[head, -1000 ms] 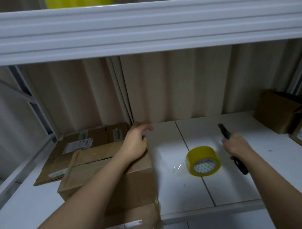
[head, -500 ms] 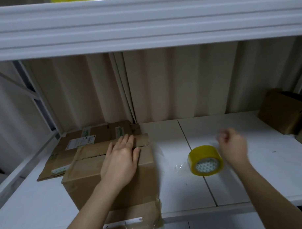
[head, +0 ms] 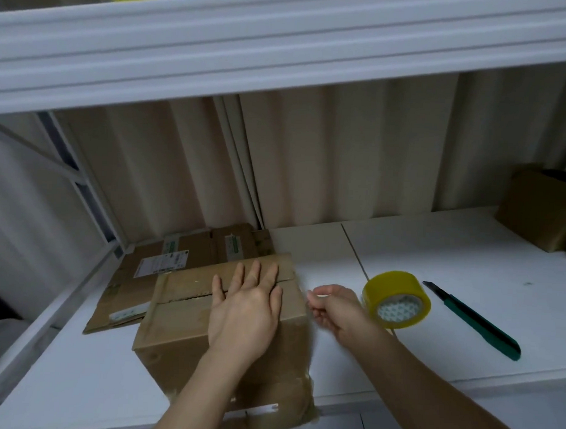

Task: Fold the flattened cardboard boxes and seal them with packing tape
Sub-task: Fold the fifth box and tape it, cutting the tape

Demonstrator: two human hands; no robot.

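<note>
your left hand (head: 244, 312) now lies flat, fingers straight, pressing the top flaps of the folded box (head: 220, 321) shut. your right hand (head: 333, 307) has let go of the green cutter (head: 473, 320), which lies on the shelf (head: 466, 253); its fingertips pinch together beside the yellow tape roll (head: 395, 300), perhaps on the clear tape end, though i cannot tell. sealing looks next. another flattened box (head: 177, 262) waits behind.

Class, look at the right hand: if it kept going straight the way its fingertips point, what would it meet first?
The right hand points leftward toward the folded cardboard box, so it would probably meet that box's right edge first, beside the left hand pressing on top. Depth is uncertain.
</note>
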